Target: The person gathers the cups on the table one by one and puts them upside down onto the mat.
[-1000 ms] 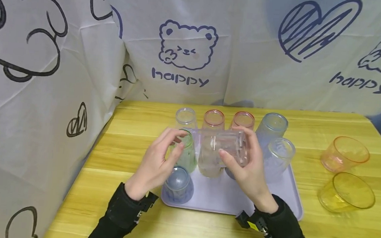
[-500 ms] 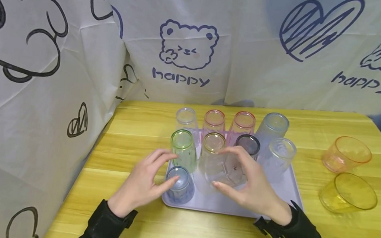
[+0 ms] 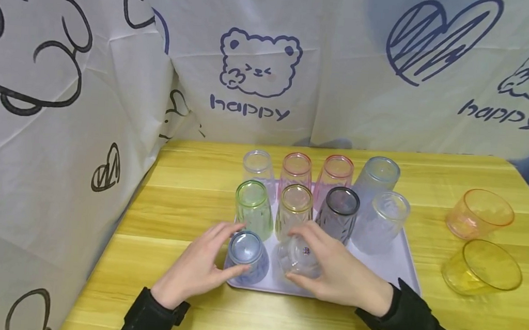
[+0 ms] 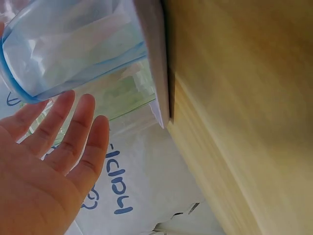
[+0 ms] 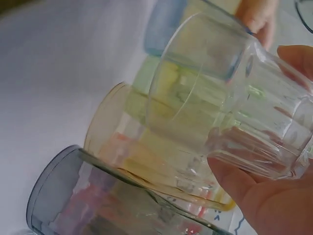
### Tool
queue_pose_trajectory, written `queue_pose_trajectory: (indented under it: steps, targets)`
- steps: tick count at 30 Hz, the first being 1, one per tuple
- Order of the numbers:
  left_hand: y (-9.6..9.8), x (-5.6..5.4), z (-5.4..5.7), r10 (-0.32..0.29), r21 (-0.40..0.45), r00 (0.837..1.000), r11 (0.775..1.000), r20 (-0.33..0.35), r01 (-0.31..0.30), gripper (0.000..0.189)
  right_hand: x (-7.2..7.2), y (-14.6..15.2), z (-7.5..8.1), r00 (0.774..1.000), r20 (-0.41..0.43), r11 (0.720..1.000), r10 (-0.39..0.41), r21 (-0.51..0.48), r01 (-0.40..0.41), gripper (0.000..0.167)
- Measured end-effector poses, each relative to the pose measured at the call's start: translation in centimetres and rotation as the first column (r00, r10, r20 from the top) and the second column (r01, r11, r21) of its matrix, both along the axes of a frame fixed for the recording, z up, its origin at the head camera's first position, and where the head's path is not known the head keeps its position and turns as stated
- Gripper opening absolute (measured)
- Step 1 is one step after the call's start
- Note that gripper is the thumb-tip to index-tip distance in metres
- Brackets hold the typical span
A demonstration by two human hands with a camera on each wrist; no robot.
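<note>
My right hand [image 3: 337, 274] grips a clear cup [image 3: 298, 255] between thumb and fingers, its mouth turned down, at the front of the lilac tray [image 3: 348, 283]. In the right wrist view, the clear cup [image 5: 234, 103] is tilted, and whether its rim touches the tray cannot be told. To its left an upside-down blue cup [image 3: 246, 264] stands at the tray's front left corner. My left hand [image 3: 202, 269] is beside that cup, thumb and fingers spread about it; in the left wrist view its fingers [image 4: 80, 132] extend loosely near the blue wall.
Upside-down green [image 3: 256, 216], yellow-rimmed [image 3: 294, 214] and dark grey [image 3: 340, 212] cups stand just behind. Several more line the back and right of the tray. An orange cup [image 3: 479, 215] and a yellow cup [image 3: 480, 270] sit mouth up on the table's right.
My right hand has brought the clear cup down and toward me, turning it from lying sideways to mouth down. My left hand has moved from by the green cup to the blue one.
</note>
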State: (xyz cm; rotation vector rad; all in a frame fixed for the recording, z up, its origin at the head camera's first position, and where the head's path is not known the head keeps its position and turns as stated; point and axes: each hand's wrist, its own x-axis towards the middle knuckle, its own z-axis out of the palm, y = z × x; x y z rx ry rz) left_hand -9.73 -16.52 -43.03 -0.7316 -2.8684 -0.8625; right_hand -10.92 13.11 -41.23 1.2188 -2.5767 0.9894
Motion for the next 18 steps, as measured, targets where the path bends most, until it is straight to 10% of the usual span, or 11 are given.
queue_pose_trajectory:
  steps: [18]
  targets:
    - [0.3, -0.2, -0.3, -0.010, -0.003, 1.000, 1.000, 0.014, 0.010, 0.068, -1.0, -1.9, -2.5, 0.999, -0.042, 0.984, 0.026, 0.180, -0.018, 0.067]
